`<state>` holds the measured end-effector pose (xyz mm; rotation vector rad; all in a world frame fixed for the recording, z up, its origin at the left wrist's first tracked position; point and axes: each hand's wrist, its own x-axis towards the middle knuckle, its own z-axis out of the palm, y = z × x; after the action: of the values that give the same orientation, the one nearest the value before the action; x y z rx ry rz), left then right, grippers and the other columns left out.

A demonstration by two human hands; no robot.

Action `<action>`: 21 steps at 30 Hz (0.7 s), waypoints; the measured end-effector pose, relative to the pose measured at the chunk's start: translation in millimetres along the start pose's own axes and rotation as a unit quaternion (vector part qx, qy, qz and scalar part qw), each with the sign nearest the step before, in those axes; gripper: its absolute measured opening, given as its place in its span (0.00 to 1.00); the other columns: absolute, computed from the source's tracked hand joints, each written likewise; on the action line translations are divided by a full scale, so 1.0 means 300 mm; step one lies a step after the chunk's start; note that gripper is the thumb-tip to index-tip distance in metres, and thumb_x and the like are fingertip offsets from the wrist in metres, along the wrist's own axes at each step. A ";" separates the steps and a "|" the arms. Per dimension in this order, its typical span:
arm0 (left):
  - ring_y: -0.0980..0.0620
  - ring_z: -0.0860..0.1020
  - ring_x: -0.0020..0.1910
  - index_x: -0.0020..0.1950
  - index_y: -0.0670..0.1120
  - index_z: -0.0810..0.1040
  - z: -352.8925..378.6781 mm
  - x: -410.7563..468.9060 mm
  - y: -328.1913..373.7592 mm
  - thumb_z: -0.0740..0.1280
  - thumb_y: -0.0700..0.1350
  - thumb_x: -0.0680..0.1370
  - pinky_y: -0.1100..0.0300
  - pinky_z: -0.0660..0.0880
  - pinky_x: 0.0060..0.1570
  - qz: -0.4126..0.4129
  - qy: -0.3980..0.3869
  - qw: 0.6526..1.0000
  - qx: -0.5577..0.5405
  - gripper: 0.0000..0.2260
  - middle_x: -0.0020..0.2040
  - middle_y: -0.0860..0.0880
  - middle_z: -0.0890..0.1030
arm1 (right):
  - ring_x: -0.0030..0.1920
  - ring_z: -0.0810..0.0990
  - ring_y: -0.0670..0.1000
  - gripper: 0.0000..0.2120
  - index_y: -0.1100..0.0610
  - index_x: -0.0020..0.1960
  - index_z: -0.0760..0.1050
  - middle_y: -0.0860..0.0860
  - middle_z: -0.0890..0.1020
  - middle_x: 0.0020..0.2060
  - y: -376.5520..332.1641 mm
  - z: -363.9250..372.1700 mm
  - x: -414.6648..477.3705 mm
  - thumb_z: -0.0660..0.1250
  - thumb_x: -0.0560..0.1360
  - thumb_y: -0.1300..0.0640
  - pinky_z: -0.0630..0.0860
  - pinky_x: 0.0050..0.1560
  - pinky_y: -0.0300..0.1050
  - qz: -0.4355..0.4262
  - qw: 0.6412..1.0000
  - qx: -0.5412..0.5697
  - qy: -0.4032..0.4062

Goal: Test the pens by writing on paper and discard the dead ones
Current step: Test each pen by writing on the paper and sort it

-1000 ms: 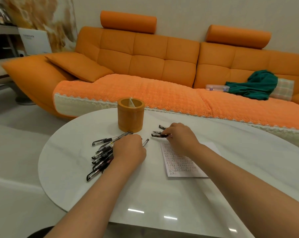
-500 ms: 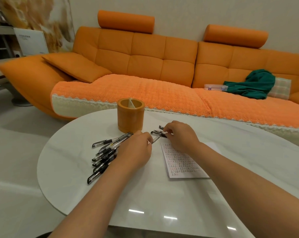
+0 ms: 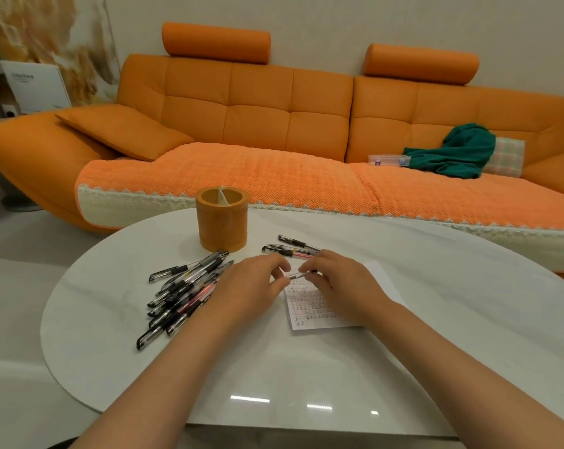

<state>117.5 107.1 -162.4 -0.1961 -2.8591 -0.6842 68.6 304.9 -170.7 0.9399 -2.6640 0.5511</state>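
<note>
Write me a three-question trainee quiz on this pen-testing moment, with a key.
1. True or false: the orange cup stands on the paper.
2. Of the left hand and the right hand, which holds the pen above the paper? A. left only. B. right only. C. both.
3. Fill in: the pile of pens lies to the ___ of the paper.
Key: 1 false; 2 C; 3 left.
</note>
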 end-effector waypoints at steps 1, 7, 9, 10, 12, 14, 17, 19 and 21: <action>0.62 0.75 0.44 0.60 0.58 0.75 0.001 -0.002 0.000 0.65 0.55 0.80 0.62 0.74 0.45 0.007 0.000 1.000 -0.003 0.09 0.50 0.62 0.80 | 0.45 0.76 0.42 0.09 0.47 0.58 0.81 0.39 0.78 0.51 0.013 -0.006 -0.017 0.63 0.82 0.52 0.67 0.43 0.36 0.010 1.000 0.010 0.006; 0.60 0.74 0.52 0.64 0.57 0.77 0.001 -0.007 0.006 0.66 0.53 0.80 0.56 0.73 0.59 0.027 -0.021 0.999 0.024 0.12 0.54 0.61 0.79 | 0.44 0.71 0.38 0.09 0.46 0.57 0.80 0.37 0.77 0.50 0.063 -0.017 -0.092 0.62 0.82 0.52 0.65 0.44 0.32 0.065 0.997 0.037 0.019; 0.58 0.75 0.55 0.64 0.57 0.78 0.001 -0.009 -0.001 0.65 0.53 0.81 0.54 0.72 0.61 0.020 -0.024 0.999 0.033 0.12 0.57 0.60 0.80 | 0.43 0.71 0.38 0.09 0.46 0.57 0.81 0.36 0.77 0.49 0.067 -0.023 -0.100 0.63 0.82 0.52 0.65 0.43 0.29 0.068 0.996 0.040 0.030; 0.58 0.75 0.55 0.63 0.58 0.79 0.002 -0.009 -0.005 0.65 0.53 0.81 0.55 0.72 0.59 0.021 -0.024 0.999 0.037 0.12 0.57 0.59 0.80 | 0.43 0.71 0.38 0.09 0.46 0.57 0.81 0.36 0.78 0.49 0.068 -0.028 -0.101 0.63 0.82 0.52 0.65 0.43 0.29 0.069 0.996 0.037 0.036; 0.58 0.76 0.53 0.62 0.58 0.80 0.003 -0.009 -0.007 0.65 0.53 0.81 0.57 0.73 0.56 0.022 -0.026 0.999 0.037 0.11 0.56 0.59 0.81 | 0.45 0.72 0.39 0.08 0.47 0.56 0.81 0.39 0.80 0.49 0.071 -0.034 -0.104 0.65 0.81 0.53 0.69 0.46 0.33 0.066 0.997 0.020 0.046; 0.59 0.75 0.52 0.61 0.59 0.80 0.009 -0.012 -0.001 0.66 0.53 0.80 0.59 0.74 0.52 0.022 -0.024 0.999 0.032 0.10 0.55 0.60 0.80 | 0.50 0.74 0.44 0.08 0.47 0.56 0.80 0.41 0.81 0.50 0.067 -0.033 -0.106 0.66 0.79 0.54 0.71 0.53 0.41 0.052 0.997 -0.007 0.047; 0.62 0.75 0.51 0.57 0.62 0.80 0.032 -0.021 0.013 0.69 0.53 0.78 0.60 0.76 0.51 0.034 -0.008 0.999 0.010 0.08 0.51 0.63 0.79 | 0.58 0.73 0.48 0.13 0.47 0.62 0.78 0.43 0.80 0.56 0.038 -0.036 -0.107 0.65 0.78 0.50 0.67 0.61 0.44 0.020 0.999 -0.028 0.017; 0.62 0.75 0.50 0.56 0.62 0.80 0.049 -0.029 0.021 0.70 0.53 0.77 0.60 0.76 0.50 0.047 0.000 0.999 0.003 0.08 0.50 0.63 0.79 | 0.58 0.74 0.48 0.14 0.48 0.65 0.77 0.44 0.81 0.57 0.011 -0.040 -0.106 0.62 0.81 0.49 0.68 0.61 0.46 -0.002 1.000 -0.019 -0.021; 0.61 0.76 0.48 0.56 0.61 0.79 0.060 -0.032 0.023 0.71 0.53 0.77 0.59 0.77 0.48 0.062 0.011 0.998 -0.002 0.09 0.50 0.63 0.79 | 0.55 0.76 0.49 0.14 0.49 0.65 0.78 0.46 0.82 0.55 -0.006 -0.049 -0.104 0.59 0.83 0.51 0.72 0.58 0.47 -0.006 0.998 0.021 -0.062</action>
<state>125.4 120.7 -177.3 -0.3609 -2.7979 -0.6624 95.0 326.8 -168.4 1.0330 -2.7642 0.5641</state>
